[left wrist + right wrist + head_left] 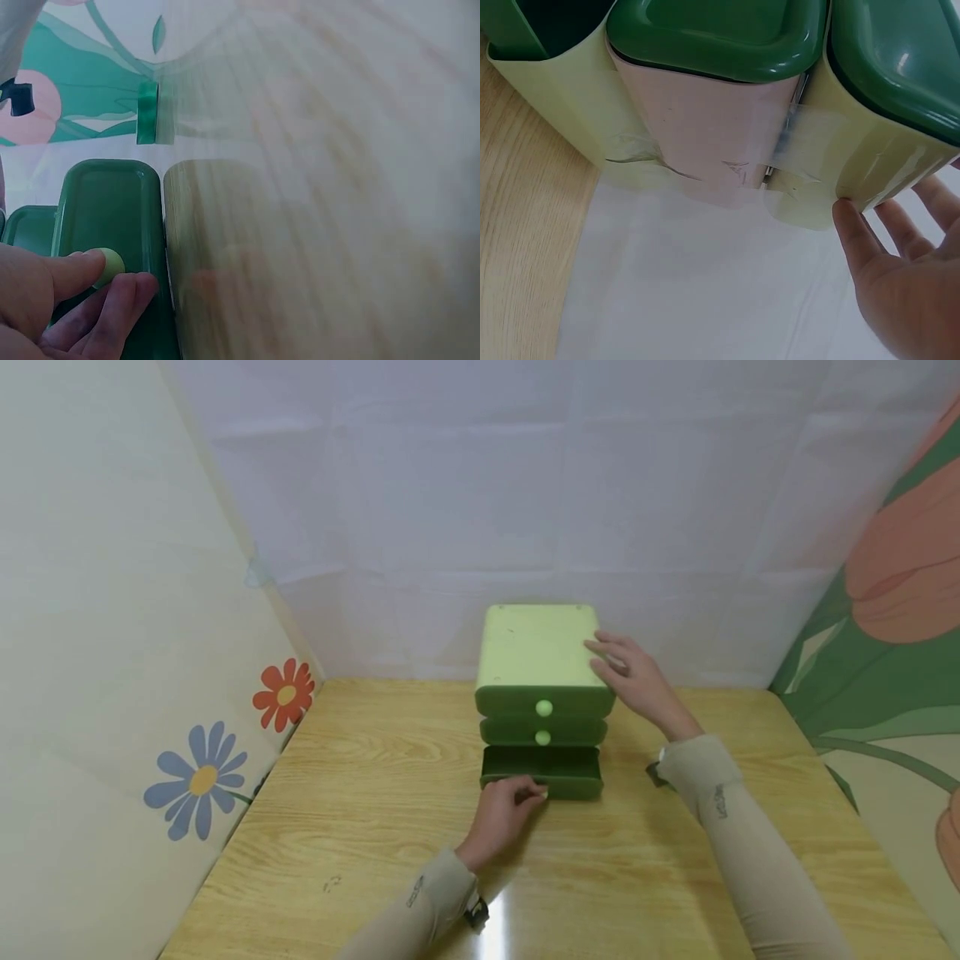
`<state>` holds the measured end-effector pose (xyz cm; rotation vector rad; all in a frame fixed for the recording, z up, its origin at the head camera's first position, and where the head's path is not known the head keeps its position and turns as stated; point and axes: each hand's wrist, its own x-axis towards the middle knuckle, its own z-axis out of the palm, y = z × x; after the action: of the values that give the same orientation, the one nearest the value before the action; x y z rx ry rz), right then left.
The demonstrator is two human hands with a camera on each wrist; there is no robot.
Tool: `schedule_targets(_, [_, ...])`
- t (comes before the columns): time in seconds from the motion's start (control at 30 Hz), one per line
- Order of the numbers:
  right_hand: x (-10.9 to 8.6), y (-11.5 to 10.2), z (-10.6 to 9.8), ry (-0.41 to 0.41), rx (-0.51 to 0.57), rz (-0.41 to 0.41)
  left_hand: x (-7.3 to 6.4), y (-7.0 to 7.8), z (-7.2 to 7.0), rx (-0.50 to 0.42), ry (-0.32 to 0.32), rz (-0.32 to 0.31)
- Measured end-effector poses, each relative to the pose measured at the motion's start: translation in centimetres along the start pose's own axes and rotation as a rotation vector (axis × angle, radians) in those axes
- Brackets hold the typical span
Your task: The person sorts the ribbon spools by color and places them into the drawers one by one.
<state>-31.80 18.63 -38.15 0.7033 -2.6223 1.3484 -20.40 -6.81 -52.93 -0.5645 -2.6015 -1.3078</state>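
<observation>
A small three-tier drawer unit (536,647), light green on top with dark green drawer fronts, stands at the back of the table. Its bottom drawer (576,788) is pulled out, and the part of its inside that shows is dark. My left hand (501,817) pinches that drawer's round pale knob (112,265) between thumb and fingers. Against the upper right edge of the unit rests my right hand (637,681), its fingers spread and touching the top tier (889,154). The upper drawer (502,702) and the middle drawer (506,732) are closed.
The unit stands on a wood-grain table (360,777). Behind it hangs a white sheet (450,527). A flower-printed panel (90,610) borders the left, a tulip-printed one (900,577) the right. Clear tape (810,139) runs across the unit's side.
</observation>
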Motion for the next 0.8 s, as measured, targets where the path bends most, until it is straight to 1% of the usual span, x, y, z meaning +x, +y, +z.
schedule_targets(0.27, [0.0, 0.1, 0.0, 0.000, 0.006, 0.005, -0.6, 0.5, -0.1, -0.002, -0.014, -0.012])
schedule_targets(0.53, [0.0, 0.0, 0.0, -0.003, 0.006, 0.002, -1.2, 1.0, -0.4, 0.002, -0.011, -0.013])
schedule_targets(0.8, [0.0, 0.0, 0.0, -0.005, -0.005, 0.001, -1.8, 1.2, -0.5, 0.024, -0.047, -0.046])
